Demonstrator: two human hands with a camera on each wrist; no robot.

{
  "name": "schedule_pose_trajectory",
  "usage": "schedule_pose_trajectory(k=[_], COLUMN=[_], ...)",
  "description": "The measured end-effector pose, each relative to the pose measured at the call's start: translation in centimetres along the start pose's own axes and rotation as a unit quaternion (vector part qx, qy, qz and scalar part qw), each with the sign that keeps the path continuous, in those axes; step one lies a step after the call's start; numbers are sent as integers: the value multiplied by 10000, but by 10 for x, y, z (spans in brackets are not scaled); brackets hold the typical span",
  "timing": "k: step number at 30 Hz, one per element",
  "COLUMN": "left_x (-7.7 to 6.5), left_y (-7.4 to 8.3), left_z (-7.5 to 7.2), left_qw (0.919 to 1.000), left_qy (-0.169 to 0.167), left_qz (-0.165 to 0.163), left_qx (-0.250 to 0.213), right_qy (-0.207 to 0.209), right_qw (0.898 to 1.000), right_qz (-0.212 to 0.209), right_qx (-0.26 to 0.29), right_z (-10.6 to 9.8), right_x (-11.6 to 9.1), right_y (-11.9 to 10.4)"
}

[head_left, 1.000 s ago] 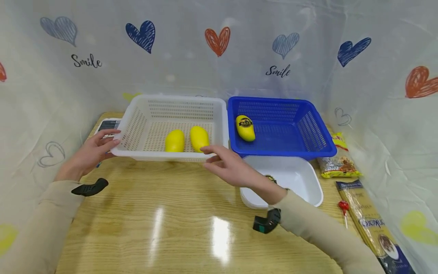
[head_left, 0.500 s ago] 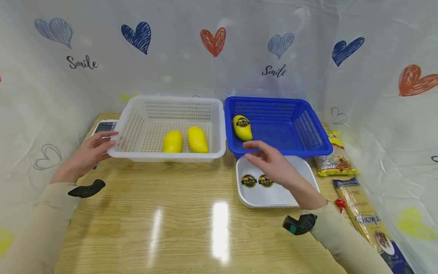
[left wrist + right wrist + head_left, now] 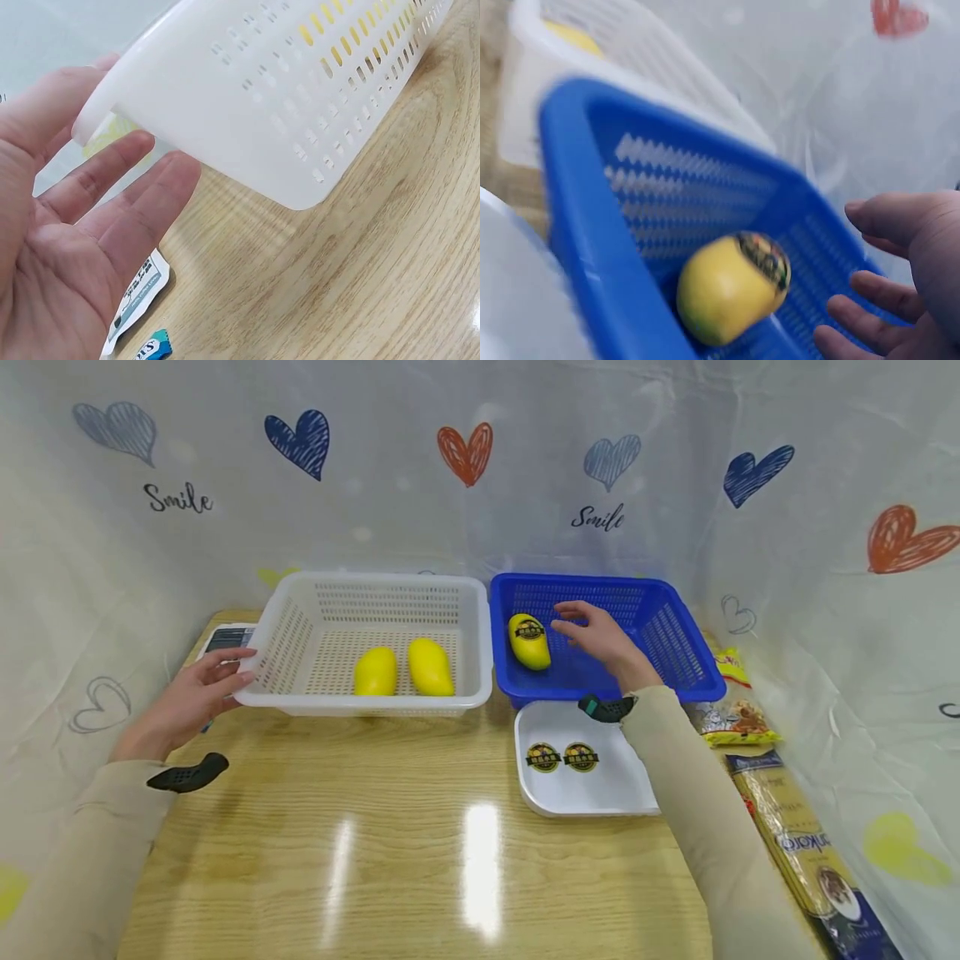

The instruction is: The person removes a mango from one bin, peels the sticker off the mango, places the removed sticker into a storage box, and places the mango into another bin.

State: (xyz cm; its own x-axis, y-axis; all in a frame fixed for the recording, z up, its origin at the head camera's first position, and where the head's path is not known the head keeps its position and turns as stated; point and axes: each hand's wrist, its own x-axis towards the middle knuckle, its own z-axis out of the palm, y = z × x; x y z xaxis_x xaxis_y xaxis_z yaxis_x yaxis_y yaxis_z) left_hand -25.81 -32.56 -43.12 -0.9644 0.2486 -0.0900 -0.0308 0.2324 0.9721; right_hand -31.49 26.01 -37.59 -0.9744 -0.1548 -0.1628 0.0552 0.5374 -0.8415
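Note:
At the front left corner of the white basket [image 3: 367, 700], my left hand [image 3: 191, 697] holds the rim, with fingers beneath it in the left wrist view. Two plain yellow mangoes [image 3: 376, 671] lie inside that basket. Over the blue basket [image 3: 607, 687] hovers my right hand [image 3: 596, 631], fingers loosely bent and nothing between them. Just left of its fingertips lies a yellow mango [image 3: 529, 642] bearing a round black-and-gold sticker; a gap separates hand and mango in the right wrist view [image 3: 731, 289].
A white tray [image 3: 555, 797] with two black-and-gold stickers [image 3: 581, 757] stands before the blue basket, partly behind my right sleeve. Snack packets [image 3: 738, 706] and a long gold packet [image 3: 795, 835] lie at right. Another packet [image 3: 139, 300] lies left of the white basket.
My right hand has moved from the white basket's front right rim, across the white tray, to over the blue basket beside the stickered mango. The left hand stays at the white basket's corner.

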Motion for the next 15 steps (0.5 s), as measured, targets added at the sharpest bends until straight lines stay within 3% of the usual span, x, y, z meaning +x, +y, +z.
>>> schedule_pose_trajectory(k=[6, 15], left_x=[2, -2], left_y=[0, 4], left_z=[2, 1], left_qw=[9998, 9999], left_qy=[-103, -11], left_qz=[-16, -24], left_qx=[-146, -128], right_qy=[-200, -921], right_qw=[9979, 9928], right_qz=[580, 720], right_qx=[206, 270], right_z=[7, 25], right_x=[30, 49], right_y=[19, 15])
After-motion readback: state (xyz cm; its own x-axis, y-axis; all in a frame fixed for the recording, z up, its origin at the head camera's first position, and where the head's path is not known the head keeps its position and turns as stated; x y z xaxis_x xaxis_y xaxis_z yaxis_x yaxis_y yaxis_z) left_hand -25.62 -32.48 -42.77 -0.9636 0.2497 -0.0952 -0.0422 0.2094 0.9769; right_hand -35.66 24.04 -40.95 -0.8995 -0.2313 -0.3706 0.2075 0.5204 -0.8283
